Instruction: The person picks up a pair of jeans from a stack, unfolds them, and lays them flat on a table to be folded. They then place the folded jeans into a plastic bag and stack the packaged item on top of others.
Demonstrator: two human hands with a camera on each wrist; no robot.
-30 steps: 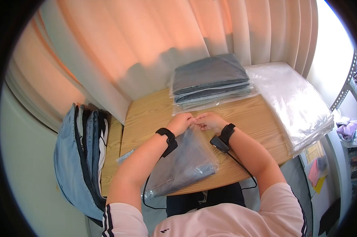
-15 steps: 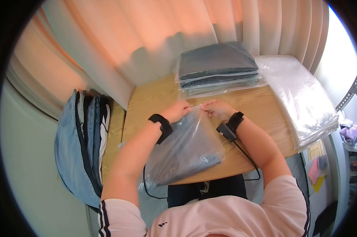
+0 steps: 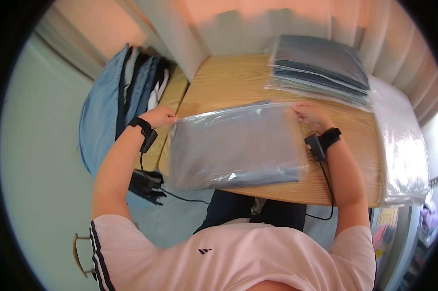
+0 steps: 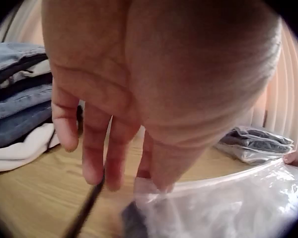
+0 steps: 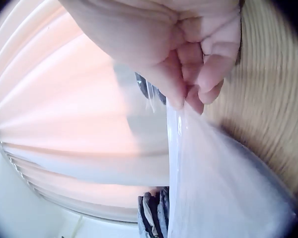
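Note:
A clear plastic bag (image 3: 238,145) with a folded grey-blue garment inside lies spread along the table's front edge. At its far left corner my left hand (image 3: 160,116) pinches the bag's edge between thumb and forefinger. The left wrist view shows that hand's other fingers (image 4: 93,153) hanging apart from the plastic. My right hand (image 3: 312,115) pinches the far right corner, and in the right wrist view its thumb and fingers (image 5: 211,72) meet on the whitish strip of the bag's edge. Between both hands this edge is stretched nearly straight.
Several bagged, folded garments (image 3: 320,65) are stacked at the back right. Beside them lies a pile of flat clear bags (image 3: 403,140). Folded jeans and other clothes (image 3: 102,109) stand at the left on a wooden surface. Cables trail from both wrist cameras. A curtain hangs behind the table (image 3: 228,77).
My hands were together at the bag's far edge and have moved apart to its two corners. The bag has been turned and spread flat. The head view has shifted too.

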